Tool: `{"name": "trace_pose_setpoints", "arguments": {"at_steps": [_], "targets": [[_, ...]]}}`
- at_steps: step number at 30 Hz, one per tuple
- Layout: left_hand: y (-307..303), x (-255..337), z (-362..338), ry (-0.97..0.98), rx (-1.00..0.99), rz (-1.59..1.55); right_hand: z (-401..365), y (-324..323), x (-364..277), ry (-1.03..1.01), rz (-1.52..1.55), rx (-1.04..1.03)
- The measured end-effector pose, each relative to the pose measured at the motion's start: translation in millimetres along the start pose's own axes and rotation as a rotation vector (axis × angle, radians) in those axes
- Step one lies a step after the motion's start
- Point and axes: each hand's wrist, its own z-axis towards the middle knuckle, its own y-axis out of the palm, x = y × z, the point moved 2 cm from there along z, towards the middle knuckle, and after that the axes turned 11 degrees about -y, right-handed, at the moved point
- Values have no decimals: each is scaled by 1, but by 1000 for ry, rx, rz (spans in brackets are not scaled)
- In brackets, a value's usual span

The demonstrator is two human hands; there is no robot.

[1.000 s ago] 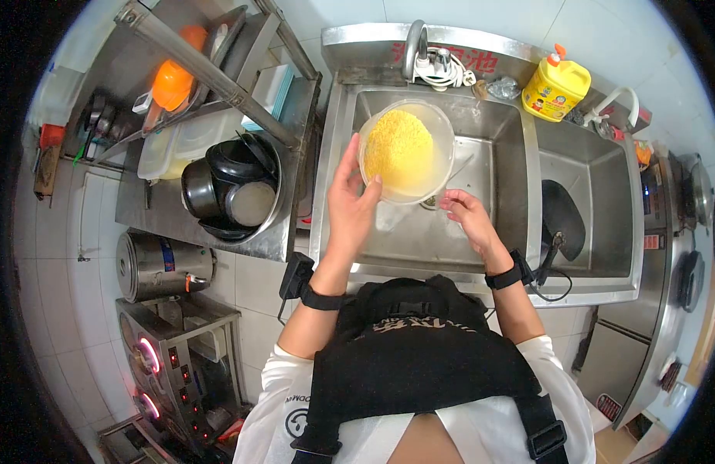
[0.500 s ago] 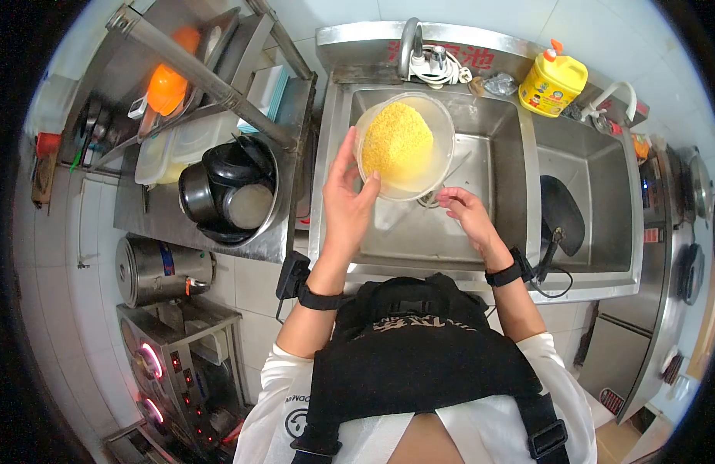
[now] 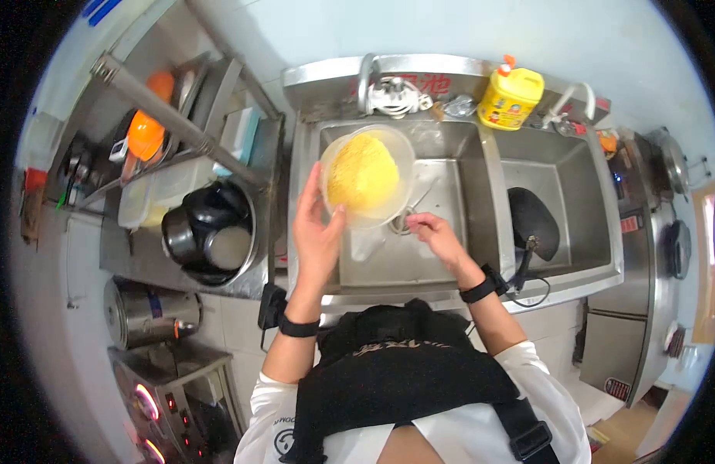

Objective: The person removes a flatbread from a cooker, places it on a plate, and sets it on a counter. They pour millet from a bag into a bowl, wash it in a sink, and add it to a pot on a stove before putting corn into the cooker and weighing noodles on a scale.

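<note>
My left hand (image 3: 319, 224) grips a translucent round plastic bowl (image 3: 405, 164) by its left side, thumb over the near rim. Fine yellow grains (image 3: 361, 174) are heaped in the bowl, with pale yellow liquid beside them. The bowl is held over the left basin (image 3: 404, 271) of a steel sink. Just off the bowl's lower right, my right hand (image 3: 441, 241) is apart from it, fingers curled together with nothing visible in them. A coiled grey item (image 3: 402, 223) lies in the basin, partly hidden by the bowl.
A faucet (image 3: 367, 81), a coiled white cable (image 3: 396, 97) and a yellow jug (image 3: 511, 99) line the sink's back. The right basin holds a black pan-like item (image 3: 532, 224). At left stands a steel shelf with a bowl of black cookware (image 3: 211, 232); below, a lidded pot (image 3: 153, 309).
The view has shifted, so the sink and bowl appear lower and further left. My left hand still holds the bowl; the right hand's fingers have drawn closer together.
</note>
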Motion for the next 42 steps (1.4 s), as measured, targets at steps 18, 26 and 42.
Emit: {"name": "trace_pose_setpoints", "arguments": {"at_steps": [18, 26, 42], "targets": [[2, -1, -4, -489, -17, -159, 54, -28, -65, -639, -606, -9], [-21, -80, 17, -556, -241, -592, 102, -30, -136, -564, -788, -227], [-32, -82, 40, -601, -32, -532, 200, -24, -85, -211, -807, -332]]}}
